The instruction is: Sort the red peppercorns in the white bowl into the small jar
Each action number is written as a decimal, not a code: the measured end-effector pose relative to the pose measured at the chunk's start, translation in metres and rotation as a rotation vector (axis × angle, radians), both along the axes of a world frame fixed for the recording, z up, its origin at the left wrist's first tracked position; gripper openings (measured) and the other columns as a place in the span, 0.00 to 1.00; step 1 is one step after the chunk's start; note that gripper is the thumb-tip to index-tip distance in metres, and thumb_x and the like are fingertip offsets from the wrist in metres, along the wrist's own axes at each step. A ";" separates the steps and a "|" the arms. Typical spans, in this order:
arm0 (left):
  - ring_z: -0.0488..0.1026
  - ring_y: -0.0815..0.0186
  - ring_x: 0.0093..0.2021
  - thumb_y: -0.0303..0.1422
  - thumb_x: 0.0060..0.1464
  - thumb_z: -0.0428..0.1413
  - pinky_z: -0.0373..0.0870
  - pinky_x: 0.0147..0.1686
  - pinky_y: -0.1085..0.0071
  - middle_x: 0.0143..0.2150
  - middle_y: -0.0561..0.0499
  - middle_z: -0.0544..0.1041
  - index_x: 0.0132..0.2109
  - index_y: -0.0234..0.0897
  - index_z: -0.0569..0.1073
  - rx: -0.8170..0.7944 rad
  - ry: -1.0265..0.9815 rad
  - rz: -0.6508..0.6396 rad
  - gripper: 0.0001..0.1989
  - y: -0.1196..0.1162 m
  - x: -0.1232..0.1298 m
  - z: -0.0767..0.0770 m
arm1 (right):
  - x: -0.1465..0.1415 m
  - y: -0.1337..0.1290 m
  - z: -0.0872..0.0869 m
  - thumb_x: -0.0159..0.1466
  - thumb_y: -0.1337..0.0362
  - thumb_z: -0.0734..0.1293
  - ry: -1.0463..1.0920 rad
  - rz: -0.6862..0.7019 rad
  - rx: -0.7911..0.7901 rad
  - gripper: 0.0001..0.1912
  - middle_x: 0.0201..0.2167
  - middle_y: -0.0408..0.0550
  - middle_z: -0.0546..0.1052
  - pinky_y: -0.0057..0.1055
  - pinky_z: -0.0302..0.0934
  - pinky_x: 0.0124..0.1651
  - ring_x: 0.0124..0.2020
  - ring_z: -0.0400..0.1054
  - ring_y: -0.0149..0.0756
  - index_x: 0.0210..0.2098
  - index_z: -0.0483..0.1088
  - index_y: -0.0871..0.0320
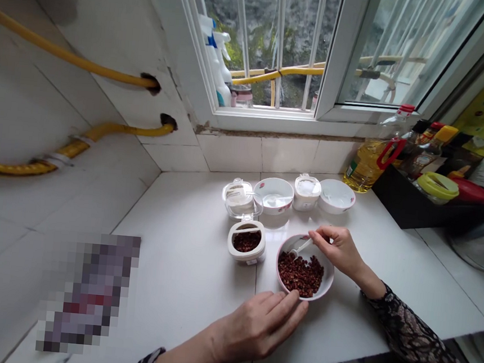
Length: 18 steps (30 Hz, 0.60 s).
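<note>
spoon (303, 247) pinched in the right hand (338, 247) dips into the dark red seeds (299, 274) in the bowl (327, 275), which suggests scooping or stirring is in hand. the left hand (265, 323) touches the bowl's near rim with fingers extended; whether it grips, i cannot tell. the next move seems to call for a level spoon and a steady bowl beside the open jar (244, 256).

A round white bowl (327, 275) with a pinkish edge sits upright on the bench (175, 266), partly filled with small, dark reddish-brown grains (299, 275) (bare wall shows at right). A white spoon (303, 247) slants in, its tip at the grains' far edge.
</note>
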<state>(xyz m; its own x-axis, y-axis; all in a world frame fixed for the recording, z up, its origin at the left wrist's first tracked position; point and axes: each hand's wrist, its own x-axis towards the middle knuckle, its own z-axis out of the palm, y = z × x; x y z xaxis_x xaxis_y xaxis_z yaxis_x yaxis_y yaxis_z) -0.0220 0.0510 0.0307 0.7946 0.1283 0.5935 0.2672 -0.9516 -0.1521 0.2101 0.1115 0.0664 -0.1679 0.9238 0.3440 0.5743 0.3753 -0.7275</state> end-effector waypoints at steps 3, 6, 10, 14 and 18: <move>0.75 0.65 0.36 0.23 0.64 0.46 0.74 0.31 0.71 0.45 0.37 0.76 0.55 0.23 0.70 0.013 0.006 0.003 0.16 -0.002 0.001 0.001 | -0.004 -0.001 -0.001 0.66 0.53 0.63 0.005 0.006 -0.012 0.22 0.17 0.43 0.69 0.26 0.54 0.24 0.20 0.59 0.28 0.21 0.70 0.60; 0.74 0.68 0.32 0.23 0.64 0.46 0.70 0.24 0.73 0.43 0.39 0.77 0.53 0.23 0.71 0.035 -0.015 0.033 0.15 -0.004 0.001 0.003 | -0.008 -0.004 -0.002 0.66 0.54 0.63 0.005 0.022 -0.017 0.22 0.17 0.43 0.69 0.26 0.54 0.24 0.20 0.59 0.28 0.21 0.70 0.60; 0.73 0.69 0.29 0.23 0.63 0.46 0.67 0.22 0.73 0.39 0.42 0.78 0.48 0.26 0.74 0.063 -0.085 0.064 0.13 -0.005 0.001 0.007 | -0.008 -0.005 -0.002 0.67 0.55 0.62 -0.012 0.060 0.013 0.21 0.17 0.43 0.70 0.25 0.54 0.24 0.20 0.59 0.27 0.21 0.69 0.60; 0.72 0.69 0.28 0.24 0.62 0.48 0.66 0.21 0.72 0.39 0.43 0.78 0.47 0.26 0.74 0.091 -0.089 0.070 0.11 -0.005 0.000 0.007 | -0.005 -0.004 0.001 0.68 0.57 0.61 -0.133 0.079 0.130 0.23 0.16 0.43 0.68 0.26 0.52 0.24 0.20 0.58 0.27 0.20 0.68 0.59; 0.72 0.68 0.29 0.24 0.61 0.49 0.65 0.20 0.72 0.41 0.42 0.77 0.49 0.24 0.74 0.068 -0.061 0.053 0.13 -0.007 0.001 0.006 | -0.005 -0.006 0.003 0.69 0.57 0.60 -0.168 0.126 0.128 0.24 0.16 0.42 0.66 0.27 0.51 0.24 0.19 0.56 0.27 0.19 0.68 0.59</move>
